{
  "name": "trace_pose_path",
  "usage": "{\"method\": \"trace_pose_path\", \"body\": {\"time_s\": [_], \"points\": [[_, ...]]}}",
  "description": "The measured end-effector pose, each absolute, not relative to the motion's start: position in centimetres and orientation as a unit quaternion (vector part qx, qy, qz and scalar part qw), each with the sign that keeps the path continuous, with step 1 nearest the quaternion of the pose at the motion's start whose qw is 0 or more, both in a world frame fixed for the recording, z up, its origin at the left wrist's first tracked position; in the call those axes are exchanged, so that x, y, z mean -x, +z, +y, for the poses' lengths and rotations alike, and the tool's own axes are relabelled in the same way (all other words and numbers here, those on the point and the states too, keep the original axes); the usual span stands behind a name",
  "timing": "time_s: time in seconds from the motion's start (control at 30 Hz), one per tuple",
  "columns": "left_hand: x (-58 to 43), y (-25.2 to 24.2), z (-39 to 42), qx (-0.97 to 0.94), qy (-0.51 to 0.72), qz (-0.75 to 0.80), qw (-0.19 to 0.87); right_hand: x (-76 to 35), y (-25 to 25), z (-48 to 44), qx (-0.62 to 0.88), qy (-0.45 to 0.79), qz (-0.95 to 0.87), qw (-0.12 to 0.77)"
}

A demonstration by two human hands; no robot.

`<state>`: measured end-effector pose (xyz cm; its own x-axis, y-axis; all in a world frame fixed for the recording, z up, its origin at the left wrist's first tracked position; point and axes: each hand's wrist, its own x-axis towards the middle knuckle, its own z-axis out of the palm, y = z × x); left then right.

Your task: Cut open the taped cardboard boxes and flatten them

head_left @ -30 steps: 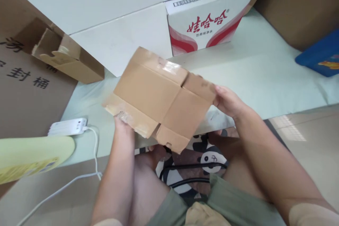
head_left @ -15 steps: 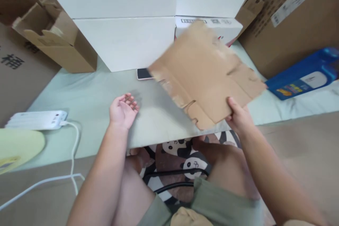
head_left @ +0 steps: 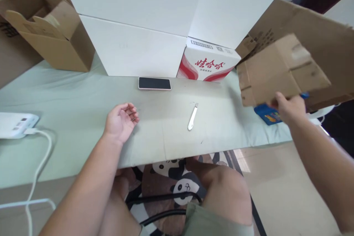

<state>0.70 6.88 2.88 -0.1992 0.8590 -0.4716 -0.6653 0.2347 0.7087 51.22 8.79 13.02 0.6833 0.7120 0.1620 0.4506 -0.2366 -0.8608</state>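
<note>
My right hand (head_left: pixel 291 108) grips the lower edge of a flattened piece of brown cardboard (head_left: pixel 279 70), held up at the right with the thumb on its face. Behind it, a blue bottle (head_left: pixel 267 114) is mostly covered by the cardboard and my hand. My left hand (head_left: pixel 121 120) rests palm up over the table with its fingers loosely curled and apart, nothing in it. Between the hands a white utility knife (head_left: pixel 193 118) lies on the pale green tablecloth (head_left: pixel 155 125). A phone (head_left: pixel 154 83) with a dark screen lies beyond my left hand.
White panels (head_left: pixel 132 48) stand upright at the back, beside a white and red carton (head_left: pixel 208 62). An open brown box (head_left: pixel 69 40) is at the left, and a large cardboard box (head_left: pixel 326 44) at the right. A white power bank (head_left: pixel 18 125) trails a cable (head_left: pixel 45 155) over the table edge.
My right hand has carried the cardboard to the right, uncovering the utility knife, phone and red-and-white carton. The view has turned right. My left hand stays loosely open.
</note>
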Motion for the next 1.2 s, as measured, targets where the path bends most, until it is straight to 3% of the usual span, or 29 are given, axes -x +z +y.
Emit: {"method": "trace_pose_path", "body": {"time_s": [0.13, 0.33, 0.5, 0.7, 0.83, 1.0, 1.1, 1.2], "points": [[-0.7, 3.7, 6.8, -0.058, 0.606, 0.483, 0.629, -50.1, 14.7, 17.2, 0.783, 0.166, -0.383, 0.461], [0.4, 4.4, 6.1, -0.028, 0.641, 0.432, 0.634, -42.4, 10.6, 19.7, 0.764, 0.207, -0.503, 0.348], [1.6, 4.1, 5.3, -0.008, 0.66, 0.408, 0.631, -28.4, 8.0, 19.3, 0.627, 0.229, -0.708, 0.229], [3.6, 3.6, 5.4, -0.007, 0.698, 0.381, 0.606, -7.3, 8.5, 17.9, 0.397, 0.202, -0.886, 0.127], [4.8, 2.9, 5.7, -0.047, 0.722, 0.368, 0.584, 3.5, 9.2, 20.0, 0.327, 0.146, -0.924, 0.136], [6.0, 2.6, 5.8, -0.075, 0.725, 0.372, 0.574, 10.0, 9.5, 25.3, 0.365, 0.11, -0.912, 0.15], [6.6, 3.1, 5.6, -0.095, 0.738, 0.387, 0.545, 10.4, 9.1, 26.1, 0.355, 0.148, -0.911, 0.149], [7.2, 3.7, 5.2, -0.103, 0.763, 0.408, 0.49, 8.6, 8.9, 24.3, 0.348, 0.215, -0.89, 0.203]]}}
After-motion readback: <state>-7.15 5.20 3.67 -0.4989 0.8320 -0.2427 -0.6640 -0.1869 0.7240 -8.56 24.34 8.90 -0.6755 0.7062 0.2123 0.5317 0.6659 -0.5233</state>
